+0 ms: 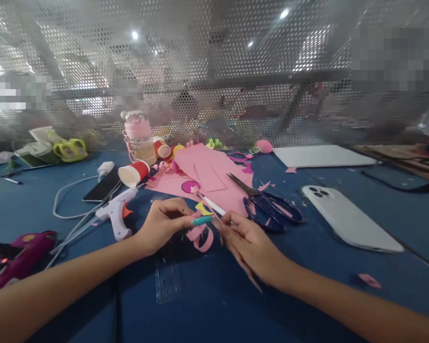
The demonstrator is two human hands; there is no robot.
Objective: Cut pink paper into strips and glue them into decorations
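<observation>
My left hand (165, 220) pinches a curled pink paper strip (203, 240), with a small yellow paper piece (202, 208) at the fingertips. A long teal nail covers the thumb's tip. Facing it, my right hand (248, 245) is closed on the strip's other side, fingertips almost meeting the left ones. A narrow white piece (214, 206) passes behind the fingers; I cannot tell whether it is held. Just beyond lie pink paper sheets (214, 166) and a magenta paper circle (190, 186). Blue-handled scissors (268, 202) rest partly on the paper, blades half spread.
On the left are a white glue gun (115, 213), a magenta glue gun (25, 255), a black phone (103, 183) with a cable, a red paper cup (135, 172) and a water bottle (139, 138). A white phone (348, 216) lies right. A perforated metal screen (214, 95) stands behind.
</observation>
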